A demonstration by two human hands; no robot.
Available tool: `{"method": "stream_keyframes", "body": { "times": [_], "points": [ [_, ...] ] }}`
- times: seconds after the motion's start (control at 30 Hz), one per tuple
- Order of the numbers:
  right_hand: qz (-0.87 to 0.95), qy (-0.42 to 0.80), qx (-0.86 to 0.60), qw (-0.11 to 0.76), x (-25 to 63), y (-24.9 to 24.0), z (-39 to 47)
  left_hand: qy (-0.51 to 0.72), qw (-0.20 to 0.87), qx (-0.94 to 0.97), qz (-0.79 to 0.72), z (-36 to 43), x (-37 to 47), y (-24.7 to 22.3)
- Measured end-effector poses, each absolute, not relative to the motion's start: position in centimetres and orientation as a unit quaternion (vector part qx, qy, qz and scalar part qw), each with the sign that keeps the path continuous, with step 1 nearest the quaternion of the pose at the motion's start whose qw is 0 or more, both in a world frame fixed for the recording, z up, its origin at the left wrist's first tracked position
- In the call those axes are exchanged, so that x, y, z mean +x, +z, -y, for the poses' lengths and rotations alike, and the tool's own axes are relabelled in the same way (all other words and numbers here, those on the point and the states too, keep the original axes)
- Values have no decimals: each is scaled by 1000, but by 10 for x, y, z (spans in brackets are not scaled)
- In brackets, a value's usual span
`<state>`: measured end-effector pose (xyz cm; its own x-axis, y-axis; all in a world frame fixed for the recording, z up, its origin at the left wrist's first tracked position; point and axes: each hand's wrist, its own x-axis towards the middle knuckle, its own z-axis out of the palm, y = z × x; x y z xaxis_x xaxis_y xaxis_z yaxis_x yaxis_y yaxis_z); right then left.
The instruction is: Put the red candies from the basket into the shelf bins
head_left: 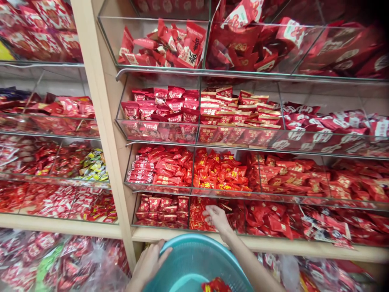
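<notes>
- At far left, seen on shelves above a wooden ledge (60, 225): mostly red packets, with yellow-green packets (94, 165) at the right end of the third row.
- Below that ledge, heaped together: clear plastic bags (100, 265) and more red wrappers.
- Just right of these, dividing the two bays: a pale wooden post (105, 121), slanting across the view.
- At lower centre, gripping the rim of a teal basin (194, 238) with the left hand (150, 259), thumb inside and fingers outside.
- Above, in the lowest row's first compartment, stacked fairly neatly: small red packets (165, 209).
- Two rows higher, in the middle, standing close together: gold-edged red packets (238, 113).
- In the basin, lying at the near side and cut off by the lower edge of view: red packets with yellow print (216, 285).
- Reaching with the right hand (215, 217) over loose red packets (199, 211) in the lowest row's second compartment, fingers loosely bent; too blurred to tell whether holding one.
- Farther right in the same row, spilling over the front edge: white-and-dark packets (331, 230).
</notes>
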<state>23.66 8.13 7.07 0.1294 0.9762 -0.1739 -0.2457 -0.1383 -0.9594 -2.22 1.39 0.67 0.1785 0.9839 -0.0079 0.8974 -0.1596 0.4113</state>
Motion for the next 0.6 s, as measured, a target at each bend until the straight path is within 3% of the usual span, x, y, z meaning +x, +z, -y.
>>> {"method": "stream_keyframes", "body": {
  "times": [0.23, 0.33, 0.43, 0.5, 0.6],
  "points": [
    [692, 396, -448, 406, 265, 159, -18, 128, 170, 752, -624, -16, -19, 6],
    [722, 289, -461, 427, 278, 201, -15, 125, 166, 749, -629, -17, -19, 6],
    [722, 83, -502, 468, 293, 223, -35, 127, 168, 746, -631, -16, -19, 6],
    [709, -32, -540, 452, 298, 230, -54, 129, 170, 746, -631, -15, -20, 6],
    [684, -110, -612, 381, 293, 235, -78, 137, 166, 747, -629, -14, -19, 8]
  ]
}}
